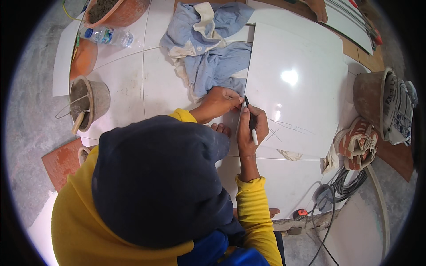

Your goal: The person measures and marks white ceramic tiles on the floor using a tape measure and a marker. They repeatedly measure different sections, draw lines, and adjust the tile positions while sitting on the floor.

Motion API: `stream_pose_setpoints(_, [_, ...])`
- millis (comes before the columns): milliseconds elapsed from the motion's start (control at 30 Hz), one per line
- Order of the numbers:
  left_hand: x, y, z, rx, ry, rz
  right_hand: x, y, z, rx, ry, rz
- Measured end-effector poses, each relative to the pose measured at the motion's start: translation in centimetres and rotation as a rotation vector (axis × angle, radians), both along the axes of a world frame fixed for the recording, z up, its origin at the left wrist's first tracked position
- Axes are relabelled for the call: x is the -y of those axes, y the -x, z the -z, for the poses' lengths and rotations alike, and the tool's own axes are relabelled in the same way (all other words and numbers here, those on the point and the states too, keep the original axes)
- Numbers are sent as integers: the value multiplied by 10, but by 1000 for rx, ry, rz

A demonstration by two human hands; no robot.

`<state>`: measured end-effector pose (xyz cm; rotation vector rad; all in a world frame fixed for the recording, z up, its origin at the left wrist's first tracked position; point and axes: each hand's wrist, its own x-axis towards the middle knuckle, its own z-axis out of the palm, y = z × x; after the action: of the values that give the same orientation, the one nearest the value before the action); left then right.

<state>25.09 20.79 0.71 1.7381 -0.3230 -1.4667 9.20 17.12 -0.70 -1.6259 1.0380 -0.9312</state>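
Observation:
A large white tile point(301, 57) lies on the white floor tiles, with thin pencil-like lines and a cross drawn on it. My right hand point(252, 126) grips a black marker point(253, 120) with a white end, its tip at the tile's left edge. Right beside that tip, my left hand point(219, 104) has thumb and finger pinched together at the same edge. Whatever lies between those fingers is too small to make out. A crumpled blue-and-cream shirt point(213, 57) lies just beyond my left hand. My bent knee in dark trousers point(159, 177) fills the near left.
On the left are a bucket point(101, 99), a water bottle point(108, 36) and an orange basin point(128, 13) of grey mix. To the right stand a bucket with a bag point(370, 95), shoes point(357, 144), coiled cable point(348, 184) and a tape measure point(300, 214). Another person's foot point(317, 9) shows at the far edge.

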Motion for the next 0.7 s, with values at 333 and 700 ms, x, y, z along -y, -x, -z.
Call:
stream_pose_setpoints(333, [0,0,2,-13,5,-21,0,-1,-3,-29,-17,-16])
stream_pose_setpoints(700, [2,0,1,-4,9,-2,3,1,1,-41,37,-26])
